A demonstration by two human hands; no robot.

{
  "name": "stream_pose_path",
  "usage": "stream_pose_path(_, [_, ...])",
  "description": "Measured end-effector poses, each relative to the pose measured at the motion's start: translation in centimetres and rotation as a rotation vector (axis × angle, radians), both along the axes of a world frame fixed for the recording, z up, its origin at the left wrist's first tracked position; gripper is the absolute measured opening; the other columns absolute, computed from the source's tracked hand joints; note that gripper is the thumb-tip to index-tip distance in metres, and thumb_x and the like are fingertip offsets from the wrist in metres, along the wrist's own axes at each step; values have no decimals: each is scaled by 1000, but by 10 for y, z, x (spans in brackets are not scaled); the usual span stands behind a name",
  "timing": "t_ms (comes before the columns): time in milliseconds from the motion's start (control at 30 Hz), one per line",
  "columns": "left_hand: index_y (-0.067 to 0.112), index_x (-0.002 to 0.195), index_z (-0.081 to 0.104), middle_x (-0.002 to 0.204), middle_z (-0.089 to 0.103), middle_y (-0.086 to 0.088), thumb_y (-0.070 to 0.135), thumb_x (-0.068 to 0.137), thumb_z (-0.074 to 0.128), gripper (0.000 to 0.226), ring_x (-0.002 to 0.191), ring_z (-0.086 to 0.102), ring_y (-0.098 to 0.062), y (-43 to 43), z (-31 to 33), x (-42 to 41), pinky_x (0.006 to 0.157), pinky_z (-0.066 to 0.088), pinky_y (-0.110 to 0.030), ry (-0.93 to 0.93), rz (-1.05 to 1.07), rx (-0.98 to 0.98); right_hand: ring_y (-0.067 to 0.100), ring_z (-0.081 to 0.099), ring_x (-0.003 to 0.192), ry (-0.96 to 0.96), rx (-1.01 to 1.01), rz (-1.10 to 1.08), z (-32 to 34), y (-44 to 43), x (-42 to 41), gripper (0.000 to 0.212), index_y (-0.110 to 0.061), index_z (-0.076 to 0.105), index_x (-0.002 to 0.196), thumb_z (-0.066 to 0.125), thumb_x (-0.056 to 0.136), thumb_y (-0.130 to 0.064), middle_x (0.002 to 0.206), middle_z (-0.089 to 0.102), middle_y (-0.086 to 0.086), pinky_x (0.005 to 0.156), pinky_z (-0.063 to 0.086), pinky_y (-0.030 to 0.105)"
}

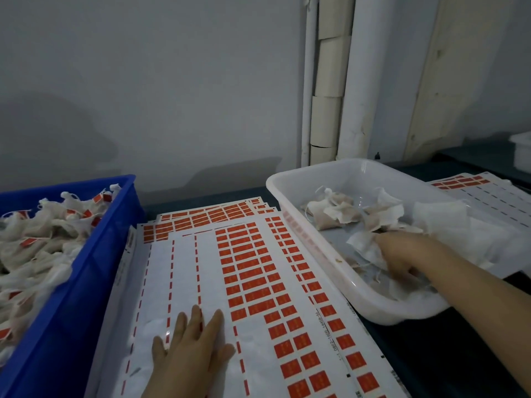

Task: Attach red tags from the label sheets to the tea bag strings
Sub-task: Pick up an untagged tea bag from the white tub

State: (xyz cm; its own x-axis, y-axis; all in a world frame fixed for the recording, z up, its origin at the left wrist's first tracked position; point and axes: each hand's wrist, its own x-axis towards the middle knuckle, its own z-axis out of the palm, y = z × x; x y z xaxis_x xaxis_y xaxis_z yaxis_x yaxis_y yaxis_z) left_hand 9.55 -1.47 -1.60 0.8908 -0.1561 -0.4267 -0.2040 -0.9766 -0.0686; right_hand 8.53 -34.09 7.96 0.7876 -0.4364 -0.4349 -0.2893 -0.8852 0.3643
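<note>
Left hand (189, 349) flat, fingers straight, on the sheet (184, 268); right hand (402, 254) among bags (330, 216) in the tray (287, 179), grip unclear. Tangled strings (377, 278) could drag out extras.

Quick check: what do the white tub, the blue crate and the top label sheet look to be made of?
White tub: translucent plastic with a smooth, slight sheen; red tags show faintly at its side wall.
Blue crate: opaque moulded plastic, satin finish, probably rigid.
Label sheet: likely coated backing paper carrying red paper tags; the pale glare beside the left hand suggests a slick surface.
</note>
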Motion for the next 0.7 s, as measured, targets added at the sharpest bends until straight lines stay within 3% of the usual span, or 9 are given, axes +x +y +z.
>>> stream_pose_path(100, [38, 147, -10, 157, -20, 0, 76, 81, 20, 82, 145, -12, -27, 1, -2, 1, 113, 1, -58, -10, 0, -1, 23, 55, 110, -108, 21, 7, 4, -4, 2, 40, -8, 53, 122, 61, 85, -21, 118, 58, 11, 87, 43, 27])
stream_pose_path(200, [39, 147, -11, 157, -20, 0, 76, 80, 19, 82, 145, -13, -27, 1, -4, 1, 113, 0, -59, -29, 3, 6, 23, 54, 85, -228, 157, -34, 7, -11, 2, 12, -13, 58, 97, 57, 88, -21, 79, 50, 5, 73, 48, 28])
stream_pose_path(333, [39, 147, -11, 157, -21, -1, 76, 80, 19, 82, 145, -14, -27, 0, -6, -1, 112, -1, -59, -37, 5, -1, 27, 57, 73, -378, 350, -73, 6, -16, -3, 19, -8, 59, 74, 57, 90, -19, 80, 53, 11, 59, 57, 35])
stream_pose_path(433, [38, 147, -11, 157, -21, -1, 76, 81, 20, 81, 145, -14, -28, 0, -5, -1, 112, -1, -59, -40, -4, -6, 23, 57, 71, -543, 413, -81, 19, -11, -4, 19, -6, 64, 81, 55, 91, -19, 84, 57, 11, 48, 48, 28])
stream_pose_path(533, [37, 147, -9, 157, -20, -1, 74, 83, 22, 81, 145, -13, -28, -1, 0, -3, 112, 0, -59, -30, -10, -17, 15, 53, 72, -702, 345, 55, 48, 4, -4, 17, -15, 65, 93, 51, 94, -24, 86, 61, 5, 53, 34, 22])
stream_pose_path(700, [35, 148, -6, 157, -18, 1, 72, 81, 40, 89, 145, -11, -26, 2, 16, -2, 113, 5, -57, -7, 15, -99, 7, 49, 69, -1029, 526, 278, 92, 62, -14, 14, -24, 60, 89, 48, 94, -27, 78, 57, -6, 54, 31, 20])
